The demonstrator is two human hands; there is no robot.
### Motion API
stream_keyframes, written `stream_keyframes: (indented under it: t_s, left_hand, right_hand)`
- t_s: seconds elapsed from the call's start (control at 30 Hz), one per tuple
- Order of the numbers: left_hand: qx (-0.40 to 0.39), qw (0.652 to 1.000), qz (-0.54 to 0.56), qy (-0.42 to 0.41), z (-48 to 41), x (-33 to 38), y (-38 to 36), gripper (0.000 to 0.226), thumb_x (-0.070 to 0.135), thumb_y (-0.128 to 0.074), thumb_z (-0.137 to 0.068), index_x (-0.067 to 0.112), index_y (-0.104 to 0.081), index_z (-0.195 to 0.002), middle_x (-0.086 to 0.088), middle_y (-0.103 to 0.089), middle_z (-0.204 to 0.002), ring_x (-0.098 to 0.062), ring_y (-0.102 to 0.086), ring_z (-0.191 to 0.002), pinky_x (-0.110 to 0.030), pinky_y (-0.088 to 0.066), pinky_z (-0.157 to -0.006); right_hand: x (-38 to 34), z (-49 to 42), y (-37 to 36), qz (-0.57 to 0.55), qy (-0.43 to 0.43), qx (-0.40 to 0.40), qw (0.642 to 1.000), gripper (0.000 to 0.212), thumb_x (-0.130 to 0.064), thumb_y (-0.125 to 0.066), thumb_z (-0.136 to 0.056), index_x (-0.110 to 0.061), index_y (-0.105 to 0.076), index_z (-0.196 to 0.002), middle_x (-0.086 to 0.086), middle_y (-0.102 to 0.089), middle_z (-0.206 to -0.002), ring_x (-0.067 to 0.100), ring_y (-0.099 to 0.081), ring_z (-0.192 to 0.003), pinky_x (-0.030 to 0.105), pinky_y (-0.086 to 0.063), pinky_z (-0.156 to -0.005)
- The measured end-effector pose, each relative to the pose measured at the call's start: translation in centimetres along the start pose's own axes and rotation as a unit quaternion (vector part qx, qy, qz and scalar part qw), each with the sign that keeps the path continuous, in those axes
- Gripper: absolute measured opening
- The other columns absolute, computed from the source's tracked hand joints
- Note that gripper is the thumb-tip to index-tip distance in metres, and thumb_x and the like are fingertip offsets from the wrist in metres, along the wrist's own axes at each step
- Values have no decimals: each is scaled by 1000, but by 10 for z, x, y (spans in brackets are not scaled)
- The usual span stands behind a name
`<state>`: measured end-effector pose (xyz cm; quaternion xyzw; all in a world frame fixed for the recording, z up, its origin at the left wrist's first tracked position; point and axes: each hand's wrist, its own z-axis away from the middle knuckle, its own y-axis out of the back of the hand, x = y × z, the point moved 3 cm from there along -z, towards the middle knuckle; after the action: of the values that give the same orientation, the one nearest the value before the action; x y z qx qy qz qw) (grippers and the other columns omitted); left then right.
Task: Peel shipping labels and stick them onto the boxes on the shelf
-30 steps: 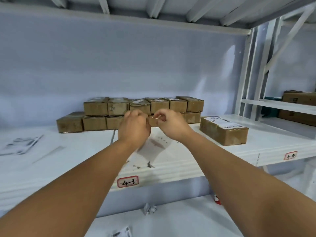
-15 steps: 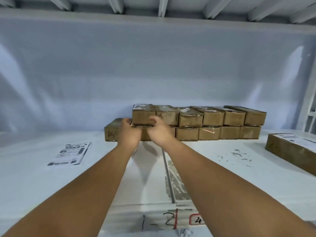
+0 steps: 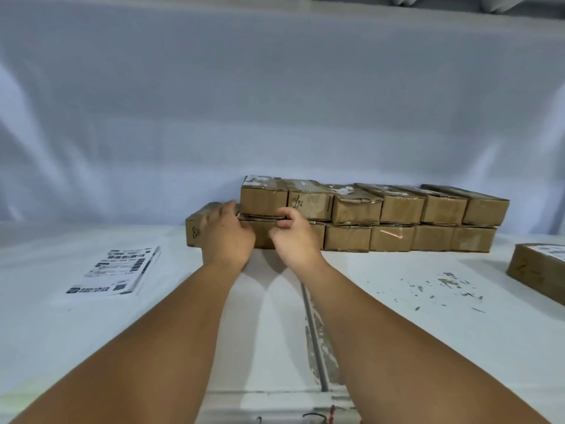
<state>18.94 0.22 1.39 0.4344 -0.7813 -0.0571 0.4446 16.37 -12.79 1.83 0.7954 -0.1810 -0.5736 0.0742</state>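
Note:
Brown cardboard boxes [image 3: 397, 206] stand in two stacked rows at the back of the white shelf [image 3: 76, 338]. One lower box [image 3: 194, 232] juts out at the left end. My left hand [image 3: 227, 237] lies on that box, fingers spread over its top and front. My right hand [image 3: 293, 240] is right beside it, fingers curled and pinched against the front of the stack where the two rows meet. No label shows in either hand. A pile of printed shipping labels [image 3: 113, 272] lies flat on the shelf to the left.
A separate box [image 3: 532, 270] with a white label on top sits at the right edge. Small paper scraps [image 3: 446, 286] litter the shelf right of centre. A metal seam [image 3: 315, 347] runs from the front edge toward the boxes. A pale sheet backs the shelf.
The view swung left and closer. Both hands went from pinching together in the air to reaching forward onto the left end of the box stack.

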Motion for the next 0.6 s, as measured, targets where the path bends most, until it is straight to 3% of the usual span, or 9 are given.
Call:
stream_keyframes:
  t_s: [0.17,0.23,0.37,0.6]
  left_hand:
    - [9,997,-53,59,-4,-16,15,52,16,-50,-90,15,-40,-141,-24,-21,-151,-35,-13,-141,-40,-19,-113]
    - [-25,993,-77,89,-6,-26,13,52,25,-56,-90,18,-43,-139,-25,-14,-152,-38,-11,-141,-42,-21,-114]
    - [-62,988,-57,133,-5,-29,9,55,34,-67,-85,18,-46,-133,-19,-2,-153,-43,-25,-133,-44,-32,-109]
    - [48,983,-60,169,-9,-34,14,62,30,-73,-76,11,-39,-123,-22,-27,-132,-45,-42,-108,-48,-44,-92]
  right_hand:
    - [0,5,-7,36,20,-57,998,34,-11,-48,-87,-25,-57,-116,-8,-65,-89,5,-55,-72,17,-40,-59]
    - [1,7,-12,58,24,-89,994,27,-12,-51,-88,-26,-59,-110,-8,-65,-90,1,-54,-71,15,-37,-56]
    - [1,7,-16,80,33,-104,991,22,-15,-57,-87,-28,-63,-103,-11,-61,-85,-1,-52,-70,15,-35,-56]
    - [3,7,-16,79,35,-101,991,18,-14,-53,-86,-27,-64,-91,-1,-70,-99,11,-58,-85,20,-42,-70]
